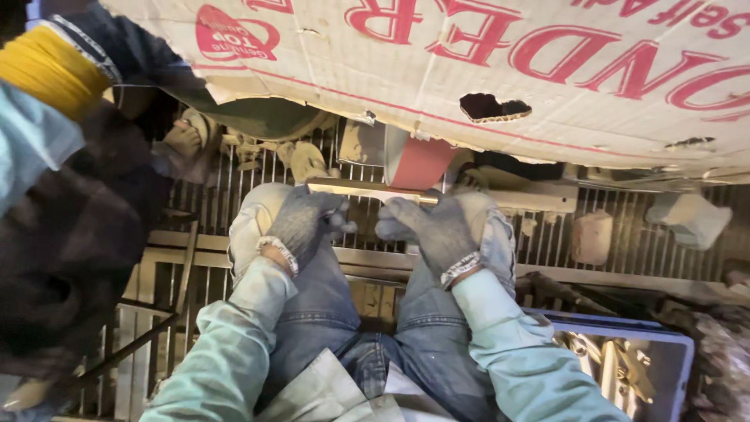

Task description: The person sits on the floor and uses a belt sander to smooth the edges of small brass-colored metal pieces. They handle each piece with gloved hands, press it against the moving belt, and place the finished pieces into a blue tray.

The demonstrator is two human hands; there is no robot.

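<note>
My left hand (306, 223) and my right hand (426, 227), both in grey work gloves, grip a flat brass-coloured metal bar (355, 188) between them, just above my knees. The bar lies level and its right part meets a red abrasive belt (422, 162) that runs on a grey wheel (369, 142) right behind it. My left hand holds the bar's left portion, my right hand its right end. A big cardboard sheet (469, 70) with red print overhangs the belt and hides its upper part.
A metal grating (609, 219) forms the floor ahead. A blue-rimmed tray (625, 367) of shiny brass parts stands at my lower right. Another person in dark clothes (70, 234) crouches close on the left. Pale lumps (691, 219) lie on the grating at the right.
</note>
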